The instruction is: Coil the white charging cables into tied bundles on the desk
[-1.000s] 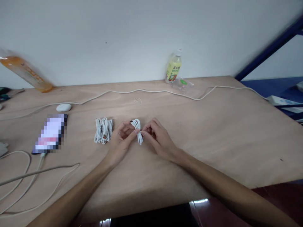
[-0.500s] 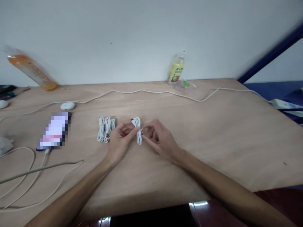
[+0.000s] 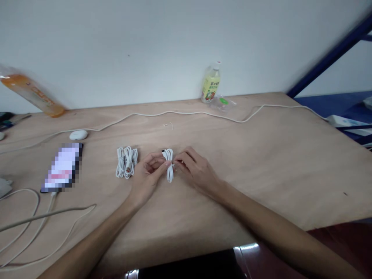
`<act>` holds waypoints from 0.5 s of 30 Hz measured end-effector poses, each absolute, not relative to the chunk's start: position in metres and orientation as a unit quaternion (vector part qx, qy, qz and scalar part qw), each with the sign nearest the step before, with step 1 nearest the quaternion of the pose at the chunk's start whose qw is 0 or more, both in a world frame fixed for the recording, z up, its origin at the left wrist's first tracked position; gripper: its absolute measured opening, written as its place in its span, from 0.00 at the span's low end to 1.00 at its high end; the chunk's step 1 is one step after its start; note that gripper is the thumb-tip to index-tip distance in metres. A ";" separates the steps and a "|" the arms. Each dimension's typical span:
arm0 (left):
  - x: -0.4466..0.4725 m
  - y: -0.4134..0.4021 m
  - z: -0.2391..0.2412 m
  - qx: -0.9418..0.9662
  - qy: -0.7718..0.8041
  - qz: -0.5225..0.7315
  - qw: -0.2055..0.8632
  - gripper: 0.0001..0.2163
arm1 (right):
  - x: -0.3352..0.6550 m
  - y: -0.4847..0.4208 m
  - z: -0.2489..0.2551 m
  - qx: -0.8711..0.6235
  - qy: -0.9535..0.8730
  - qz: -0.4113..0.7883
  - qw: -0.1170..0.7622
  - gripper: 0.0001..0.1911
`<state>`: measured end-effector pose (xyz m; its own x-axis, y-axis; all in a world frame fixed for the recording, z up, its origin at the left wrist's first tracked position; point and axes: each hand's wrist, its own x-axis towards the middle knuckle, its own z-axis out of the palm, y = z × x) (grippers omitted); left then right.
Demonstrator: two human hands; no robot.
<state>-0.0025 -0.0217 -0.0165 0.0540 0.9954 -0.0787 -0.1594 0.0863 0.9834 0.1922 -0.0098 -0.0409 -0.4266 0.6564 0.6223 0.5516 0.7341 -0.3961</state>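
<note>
Coiled white cable point(image 3: 170, 173), pinched mid-length, left grip point(image 3: 146, 174)

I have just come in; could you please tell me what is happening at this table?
Someone is handling a coiled white cable over the table. The left hand holds the coil, and the right hand has its fingertips at what looks like a thin tie by its middle. More coiled cables lie beside the left hand.

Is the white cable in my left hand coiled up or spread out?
Coiled up: the white cable forms narrow loops, gathered near the middle, where your left hand pinches it.
</note>
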 end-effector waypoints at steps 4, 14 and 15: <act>-0.003 -0.021 -0.018 0.453 0.472 0.508 0.561 0.19 | 0.195 -0.011 -0.035 -0.326 -0.851 0.100 0.399 0.09; -0.004 -0.023 -0.020 0.470 0.468 0.507 0.551 0.18 | 0.193 -0.012 -0.034 -0.364 -0.822 0.203 0.387 0.10; -0.004 -0.023 -0.021 0.475 0.468 0.511 0.542 0.17 | 0.192 -0.013 -0.033 -0.370 -0.805 0.244 0.395 0.09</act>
